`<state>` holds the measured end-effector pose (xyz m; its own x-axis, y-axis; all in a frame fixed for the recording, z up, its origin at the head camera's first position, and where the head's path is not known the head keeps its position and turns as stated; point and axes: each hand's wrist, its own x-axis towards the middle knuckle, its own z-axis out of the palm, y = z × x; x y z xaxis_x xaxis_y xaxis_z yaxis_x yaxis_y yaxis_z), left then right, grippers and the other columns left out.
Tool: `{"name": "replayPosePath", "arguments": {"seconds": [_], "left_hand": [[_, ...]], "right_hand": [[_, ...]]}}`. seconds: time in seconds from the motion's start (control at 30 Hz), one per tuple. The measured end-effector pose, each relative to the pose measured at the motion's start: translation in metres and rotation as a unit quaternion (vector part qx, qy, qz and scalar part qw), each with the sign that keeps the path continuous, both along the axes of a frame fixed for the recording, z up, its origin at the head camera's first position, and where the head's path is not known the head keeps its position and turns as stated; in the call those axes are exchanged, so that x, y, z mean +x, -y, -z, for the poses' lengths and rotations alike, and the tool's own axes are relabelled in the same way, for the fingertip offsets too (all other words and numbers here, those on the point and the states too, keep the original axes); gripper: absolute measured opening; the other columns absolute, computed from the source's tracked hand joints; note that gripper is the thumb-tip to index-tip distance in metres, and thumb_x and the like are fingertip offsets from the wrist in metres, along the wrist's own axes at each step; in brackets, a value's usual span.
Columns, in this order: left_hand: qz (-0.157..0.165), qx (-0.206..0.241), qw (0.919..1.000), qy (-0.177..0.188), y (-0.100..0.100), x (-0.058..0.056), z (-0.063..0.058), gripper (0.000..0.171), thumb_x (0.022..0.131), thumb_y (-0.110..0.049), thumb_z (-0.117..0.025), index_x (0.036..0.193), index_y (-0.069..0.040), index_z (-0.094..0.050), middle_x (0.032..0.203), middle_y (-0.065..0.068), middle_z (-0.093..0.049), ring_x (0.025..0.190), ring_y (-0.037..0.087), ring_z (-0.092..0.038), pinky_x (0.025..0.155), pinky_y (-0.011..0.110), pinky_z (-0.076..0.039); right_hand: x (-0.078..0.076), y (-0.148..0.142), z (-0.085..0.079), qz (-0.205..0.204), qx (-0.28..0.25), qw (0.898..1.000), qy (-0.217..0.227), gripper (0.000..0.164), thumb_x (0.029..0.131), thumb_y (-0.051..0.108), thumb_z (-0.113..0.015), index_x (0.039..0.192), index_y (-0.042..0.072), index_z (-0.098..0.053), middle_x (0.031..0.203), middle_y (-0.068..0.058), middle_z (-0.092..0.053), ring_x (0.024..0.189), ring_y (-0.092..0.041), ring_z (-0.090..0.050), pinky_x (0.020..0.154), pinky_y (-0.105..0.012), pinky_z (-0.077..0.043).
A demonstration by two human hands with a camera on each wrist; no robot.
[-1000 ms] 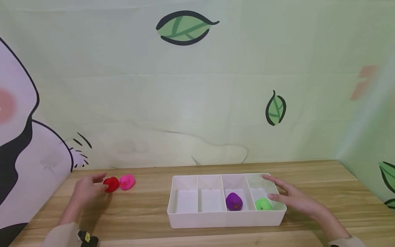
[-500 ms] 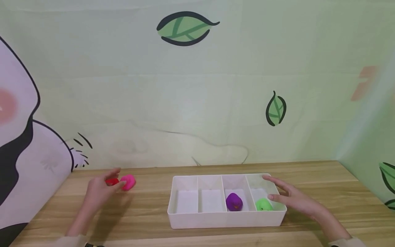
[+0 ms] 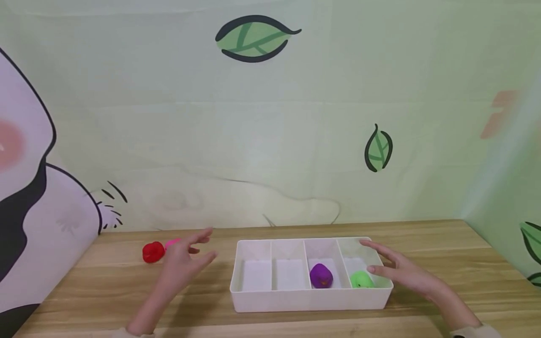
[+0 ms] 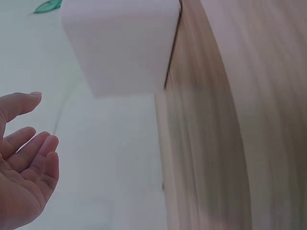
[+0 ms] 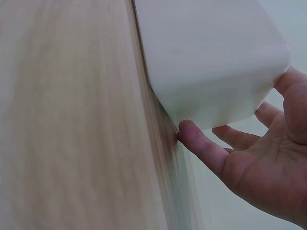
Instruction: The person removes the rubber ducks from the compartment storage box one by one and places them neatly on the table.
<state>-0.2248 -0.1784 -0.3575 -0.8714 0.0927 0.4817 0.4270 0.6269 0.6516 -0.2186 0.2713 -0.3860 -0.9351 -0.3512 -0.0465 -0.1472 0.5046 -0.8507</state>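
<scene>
My left hand (image 3: pixel 181 263) hovers over the table, left of a white divided box (image 3: pixel 308 300), fingers loosely bent and nothing between them. Behind it a pink rubber duck (image 3: pixel 172 242) is mostly hidden, with a red rubber duck (image 3: pixel 153 252) beside it on its left. In the left wrist view the palm and bent fingers (image 4: pixel 45 158) appear below the box's end. My right hand (image 3: pixel 401 270) rests at the box's right end, its fairly straight fingers (image 5: pixel 201 146) touching the end wall. A purple duck (image 3: pixel 321 276) sits in the third compartment from the left, a light green duck (image 3: pixel 361 280) in the rightmost.
The box stands on a wood-grain table (image 3: pixel 203 319); its two left compartments hold nothing visible. A pale green backdrop (image 3: pixel 169 117) printed with leaves and a cartoon animal rises along the table's back edge and sides.
My left hand has moved right from the red duck, past the pink duck, toward the box; both ducks remain on the table. The right hand and the box have stayed put.
</scene>
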Motion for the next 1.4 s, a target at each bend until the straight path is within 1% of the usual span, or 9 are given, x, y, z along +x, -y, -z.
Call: {"name": "replayPosePath", "arguments": {"seconds": [0.2,0.33,0.47,0.73,0.97,1.1,1.23,1.33,1.4], "left_hand": [[0.042,0.023,0.9988,0.0,-0.034,0.003,0.0,0.045,0.071,-0.002,-0.075,0.114,-0.001,-0.062,0.105,0.011,-0.066,0.094,0.023,-0.061,0.074,0.037,-0.051],[0.065,0.036,0.9972,0.008,-0.058,0.005,-0.001,0.044,0.07,-0.002,-0.075,0.113,-0.003,-0.063,0.103,0.008,-0.067,0.092,0.023,-0.061,0.073,0.033,-0.051],[0.102,0.042,0.9939,0.008,-0.078,0.005,0.0,0.043,0.071,-0.003,-0.075,0.113,-0.004,-0.063,0.104,0.008,-0.066,0.092,0.023,-0.061,0.072,0.032,-0.051],[0.165,0.035,0.9855,0.013,-0.115,0.003,0.006,0.043,0.074,-0.009,-0.073,0.114,0.0,-0.061,0.106,0.012,-0.065,0.092,0.023,-0.061,0.07,0.033,-0.052],[0.209,0.025,0.9772,0.022,-0.142,-0.001,0.011,0.041,0.075,-0.01,-0.072,0.113,-0.001,-0.062,0.109,0.01,-0.065,0.093,0.022,-0.06,0.07,0.023,-0.049],[0.237,0.024,0.9693,0.06,-0.154,-0.003,0.012,0.041,0.076,-0.011,-0.072,0.114,-0.001,-0.061,0.11,0.011,-0.064,0.096,0.024,-0.059,0.072,0.025,-0.049],[0.251,0.002,0.963,0.098,-0.164,-0.004,0.012,0.041,0.075,-0.012,-0.072,0.113,-0.001,-0.062,0.11,0.012,-0.064,0.099,0.024,-0.057,0.072,0.024,-0.049],[0.252,-0.025,0.9613,0.109,-0.17,-0.005,0.012,0.04,0.075,-0.012,-0.073,0.112,-0.002,-0.063,0.109,0.012,-0.064,0.092,0.024,-0.059,0.066,0.02,-0.047],[0.248,-0.049,0.9612,0.11,-0.175,-0.006,0.013,0.04,0.074,-0.012,-0.074,0.112,-0.004,-0.063,0.108,0.011,-0.065,0.089,0.022,-0.06,0.068,0.019,-0.047]], "right_hand": [[0.0,0.001,-0.001,-0.002,-0.004,1.0,0.001,0.06,0.091,0.026,-0.054,0.143,0.015,-0.027,0.149,-0.024,-0.009,0.128,-0.055,-0.012,0.089,-0.07,-0.027],[0.0,0.001,-0.001,-0.002,-0.006,1.0,0.0,0.06,0.091,0.026,-0.054,0.143,0.015,-0.027,0.149,-0.024,-0.009,0.127,-0.056,-0.011,0.089,-0.07,-0.027],[0.0,0.001,-0.001,-0.001,-0.006,1.0,0.001,0.061,0.091,0.026,-0.054,0.143,0.015,-0.027,0.149,-0.024,-0.01,0.127,-0.056,-0.012,0.089,-0.07,-0.027],[0.0,0.001,-0.001,-0.003,-0.002,1.0,0.0,0.061,0.091,0.027,-0.054,0.144,0.015,-0.026,0.149,-0.024,-0.01,0.127,-0.057,-0.01,0.088,-0.072,-0.024],[0.001,0.001,-0.002,0.001,0.003,1.0,0.002,0.061,0.09,0.028,-0.054,0.144,0.016,-0.026,0.149,-0.023,-0.01,0.127,-0.056,-0.01,0.089,-0.072,-0.023],[0.001,0.0,-0.002,0.002,0.004,1.0,-0.002,0.062,0.09,0.028,-0.055,0.143,0.016,-0.027,0.149,-0.023,-0.01,0.127,-0.057,-0.011,0.089,-0.071,-0.024],[0.0,0.0,-0.001,0.004,0.004,1.0,0.002,0.062,0.09,0.029,-0.055,0.143,0.016,-0.027,0.149,-0.024,-0.011,0.127,-0.057,-0.012,0.089,-0.071,-0.026],[-0.001,0.0,-0.001,0.006,0.003,1.0,0.006,0.062,0.09,0.029,-0.055,0.143,0.016,-0.027,0.148,-0.024,-0.012,0.127,-0.056,-0.012,0.089,-0.07,-0.026],[-0.001,0.0,-0.001,0.007,0.004,1.0,0.006,0.062,0.089,0.029,-0.056,0.143,0.016,-0.028,0.148,-0.024,-0.012,0.127,-0.056,-0.012,0.089,-0.071,-0.025]]}}
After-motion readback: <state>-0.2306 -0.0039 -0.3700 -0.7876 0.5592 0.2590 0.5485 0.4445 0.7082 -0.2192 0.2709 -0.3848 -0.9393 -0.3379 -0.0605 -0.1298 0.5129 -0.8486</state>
